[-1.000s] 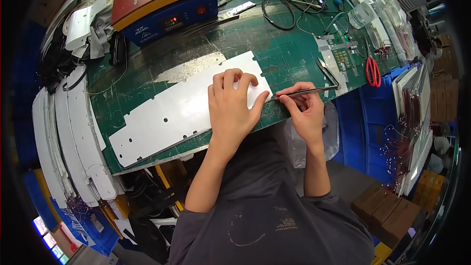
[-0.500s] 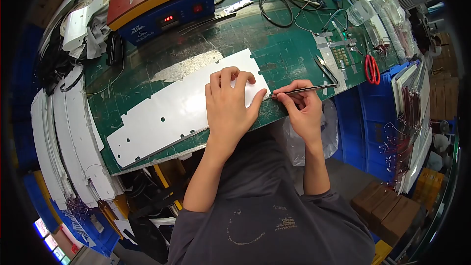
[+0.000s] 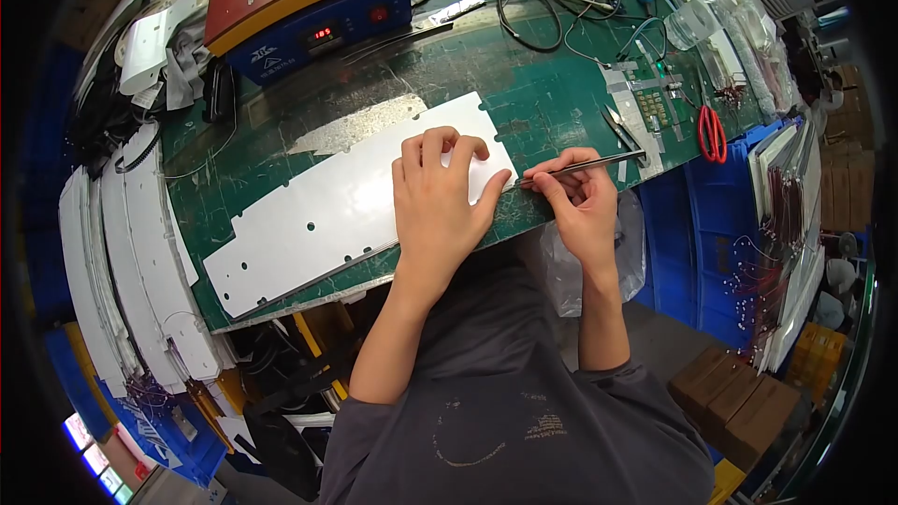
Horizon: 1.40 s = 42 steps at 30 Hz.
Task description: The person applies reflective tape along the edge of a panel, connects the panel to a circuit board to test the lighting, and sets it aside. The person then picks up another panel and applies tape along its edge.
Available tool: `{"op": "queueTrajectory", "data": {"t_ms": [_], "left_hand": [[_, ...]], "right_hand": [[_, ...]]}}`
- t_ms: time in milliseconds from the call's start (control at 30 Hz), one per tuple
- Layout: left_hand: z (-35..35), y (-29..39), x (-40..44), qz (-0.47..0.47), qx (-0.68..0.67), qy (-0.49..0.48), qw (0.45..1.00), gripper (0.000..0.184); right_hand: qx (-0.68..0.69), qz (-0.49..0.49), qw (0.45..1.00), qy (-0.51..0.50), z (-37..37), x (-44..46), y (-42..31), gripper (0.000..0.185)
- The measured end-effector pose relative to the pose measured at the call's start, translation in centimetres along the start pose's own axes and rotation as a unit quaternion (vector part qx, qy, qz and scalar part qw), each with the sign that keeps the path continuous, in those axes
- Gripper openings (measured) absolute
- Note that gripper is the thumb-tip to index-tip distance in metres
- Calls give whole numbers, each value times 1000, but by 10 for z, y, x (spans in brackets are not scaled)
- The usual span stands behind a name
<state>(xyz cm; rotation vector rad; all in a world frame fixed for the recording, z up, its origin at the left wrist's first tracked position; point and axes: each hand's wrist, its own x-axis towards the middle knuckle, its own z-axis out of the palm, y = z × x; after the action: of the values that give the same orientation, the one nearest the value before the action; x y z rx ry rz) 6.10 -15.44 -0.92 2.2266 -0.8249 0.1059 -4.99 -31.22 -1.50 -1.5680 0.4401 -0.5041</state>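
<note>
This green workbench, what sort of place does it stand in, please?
Probably an electronics workshop: panels trailing red wires, what looks like a circuit board, and a blue machine with a lit display.

Dark grey T-shirt (image 3: 599,458), short sleeves (image 3: 360,430). Chest: pale, speckled curved print (image 3: 468,462); small tan lettering (image 3: 547,426) right of it. Left hand (image 3: 441,192), right hand (image 3: 589,215) and forearms (image 3: 388,346) bare.

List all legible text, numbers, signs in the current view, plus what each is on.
"185": red digits on the display of the blue machine.
Triangle sign on the same blue front: its inner mark and the characters beside it are too small to read.
Print on the dark shirt: too blurred to read.
White marking on the blue bin, lower left: unreadable.
</note>
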Motion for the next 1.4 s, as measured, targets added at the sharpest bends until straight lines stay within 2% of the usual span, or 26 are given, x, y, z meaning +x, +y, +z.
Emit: {"op": "queueTrajectory", "data": {"t_ms": [600, 800, 900, 1000, 1033, 1067, 1133, 1167, 1300, 1400], "left_hand": [[0, 0, 1, -3, 0, -3, 1000, 32], [0, 0, 1, 0, 0, -1, 1000, 32], [-2, 1, 1, -1, -1, -2, 1000, 32], [-1, 0, 0, 4, 1, -1, 1000, 30], [-2, 0, 1, 5, 3, -2, 1000, 29], [-2, 0, 0, 6, 5, -2, 1000, 28], [-1, -1, 0, 9, 3, 1, 1000, 27], [-1, -2, 0, 11, 2, 2, 1000, 26], [0, -2, 0, 9, -2, 4, 1000, 26], [0, -2, 0, 9, 0, 2, 1000, 27]], "right_hand": [[-42, 10, 999, -12, 3, 1, 2, 18], [51, 61, 996, -49, -3, 3, -6, 18], [-13, 50, 997, -49, -8, 7, -11, 29], [-223, 7, 975, 15, -21, 17, -20, 37], [-277, -32, 958, 70, -19, 21, -20, 36], [-356, -93, 926, 83, -22, 25, -18, 36], [-500, -212, 833, 109, -29, 31, -17, 37], [-500, -222, 827, 130, -26, 28, -18, 36], [-387, -220, 895, -6, -8, 11, -28, 29], [-397, -224, 885, -98, -1, 7, -28, 27]]}}
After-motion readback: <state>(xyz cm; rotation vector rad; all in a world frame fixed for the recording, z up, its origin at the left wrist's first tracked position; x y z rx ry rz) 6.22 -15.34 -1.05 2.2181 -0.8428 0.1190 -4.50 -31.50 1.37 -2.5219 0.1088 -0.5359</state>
